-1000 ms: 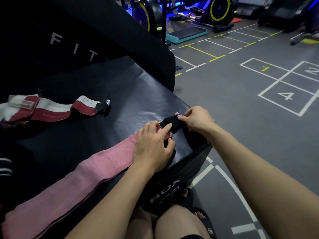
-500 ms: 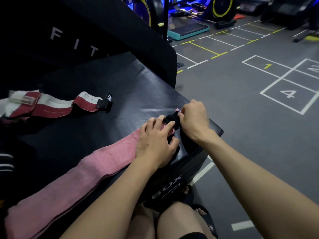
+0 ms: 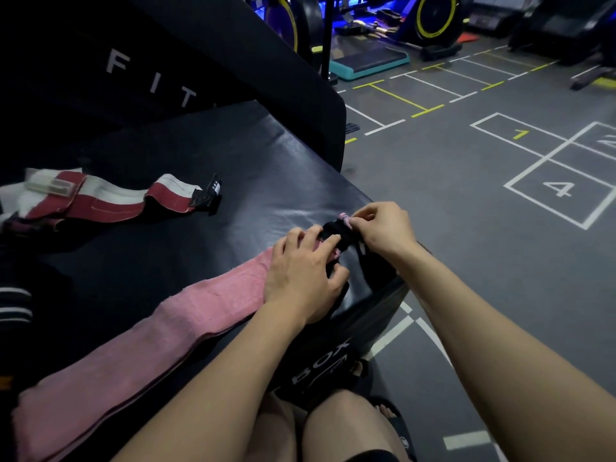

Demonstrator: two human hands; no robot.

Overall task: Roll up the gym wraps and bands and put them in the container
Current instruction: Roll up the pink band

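Note:
A long pink wrap (image 3: 140,348) lies flat across the black padded box (image 3: 266,181), running from the lower left up to its black end tab (image 3: 335,228) near the box's right corner. My left hand (image 3: 303,275) rests on the wrap's right end, fingers curled on the fabric just behind the tab. My right hand (image 3: 383,230) pinches the black tab at its far side, where a small pink loop shows. A red and white wrap (image 3: 110,198) lies loose at the left of the box. No container is in view.
A taller black pad marked FIT (image 3: 150,85) stands behind the box. Dark striped fabric (image 3: 13,305) lies at the left edge. My knees and sandalled feet are below the box's front. Grey floor with painted squares (image 3: 560,181) and exercise machines (image 3: 433,18) lie to the right.
Both hands have stayed at the wrap's black end, fingers shifting slightly as they fold the tab. The wrap's long part has not moved.

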